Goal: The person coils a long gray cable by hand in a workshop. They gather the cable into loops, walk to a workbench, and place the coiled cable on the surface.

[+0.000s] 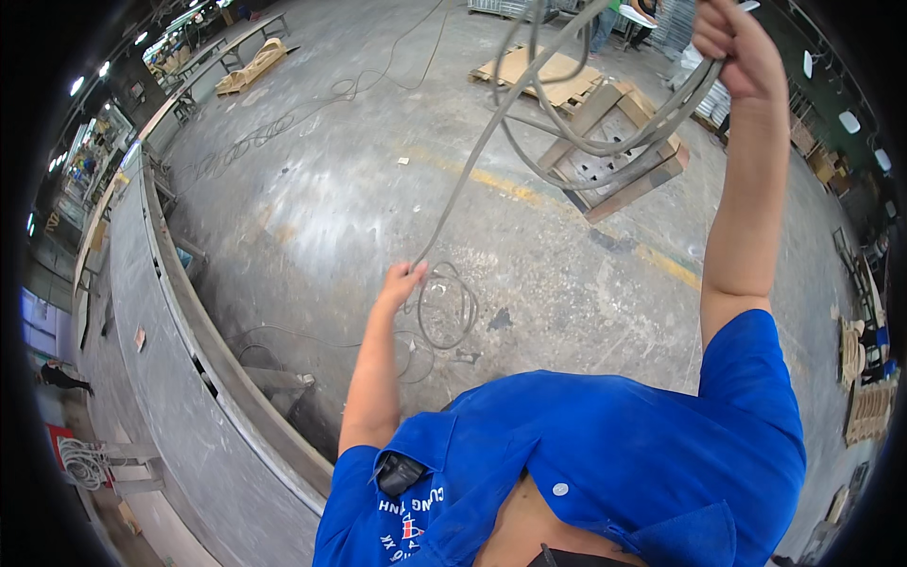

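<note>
A long grey cable (pixel 472 156) runs between my two hands. My right hand (pixel 742 47), raised high at the upper right, is closed around several large loops of it that hang out to the left. Lower and nearer my body, my left hand (pixel 404 283) pinches a single strand of the same cable. Beside and beneath that hand are smaller loops (pixel 449 307), and thin cable trails over the floor towards the bench; whether these loops hang or lie on the floor I cannot tell.
A long grey bench (pixel 165 312) runs along my left. Ahead on the concrete floor are an open cardboard box (pixel 614 142) and a pallet with cardboard (pixel 539 76). More cable (pixel 274 130) lies at the far left. Another coil (pixel 83 463) hangs beyond the bench. People stand at the back.
</note>
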Motion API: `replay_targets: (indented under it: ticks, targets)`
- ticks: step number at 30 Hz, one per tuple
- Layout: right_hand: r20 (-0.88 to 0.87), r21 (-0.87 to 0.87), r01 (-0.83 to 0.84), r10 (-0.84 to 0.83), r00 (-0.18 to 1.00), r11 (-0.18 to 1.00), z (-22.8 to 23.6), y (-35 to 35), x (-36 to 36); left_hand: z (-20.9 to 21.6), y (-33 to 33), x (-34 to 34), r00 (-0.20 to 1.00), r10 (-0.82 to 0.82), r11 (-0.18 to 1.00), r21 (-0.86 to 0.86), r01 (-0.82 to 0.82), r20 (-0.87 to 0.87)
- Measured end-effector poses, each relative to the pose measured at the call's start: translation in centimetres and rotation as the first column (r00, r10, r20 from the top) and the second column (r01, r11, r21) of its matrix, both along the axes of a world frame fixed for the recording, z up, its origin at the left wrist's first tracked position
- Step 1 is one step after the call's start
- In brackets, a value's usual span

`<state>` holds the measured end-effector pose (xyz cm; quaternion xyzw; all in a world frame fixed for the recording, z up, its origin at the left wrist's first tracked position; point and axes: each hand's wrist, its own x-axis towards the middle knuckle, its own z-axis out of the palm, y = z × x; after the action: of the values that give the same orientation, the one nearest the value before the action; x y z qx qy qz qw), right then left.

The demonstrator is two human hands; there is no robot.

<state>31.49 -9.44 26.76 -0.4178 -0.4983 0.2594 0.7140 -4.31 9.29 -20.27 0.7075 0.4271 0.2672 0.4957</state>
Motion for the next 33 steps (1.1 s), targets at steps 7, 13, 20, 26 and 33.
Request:
replay_targets:
  ticks: [7, 13, 20, 26, 33]
  targets:
    - [-0.14, -0.42, 0.116, -0.191, 0.972, 0.9, -17.4, 5.0, 6.5, 2.9, 0.9, -6.0, 0.927, 0.371, 0.755, -0.598, -0.269, 0.051]
    - [-0.355, -0.578, -0.022, -0.227, 0.907, 0.816, -32.0, 6.2, 0.4, 7.5, -2.9, 0.1, 0.926, 0.22, 0.893, -0.446, -0.064, 0.308]
    - [-0.588, -0.582, -0.28, -0.157, 0.794, 0.763, -35.9, 6.5, -6.7, 9.7, -12.5, 9.2, 0.919, 0.12, 0.933, -0.36, 0.025, 0.375]
    - [-0.543, -0.591, -0.377, -0.006, 0.84, 0.714, -34.1, 6.8, -9.2, 8.7, -14.6, 8.7, 0.964, -0.052, 0.976, -0.192, 0.104, 0.26]
    - [-0.869, -0.112, -0.486, 0.152, 0.471, 0.867, -25.4, 5.4, 1.9, 2.2, -10.2, -2.5, 0.99, 0.14, 0.985, 0.103, -0.137, -0.022]
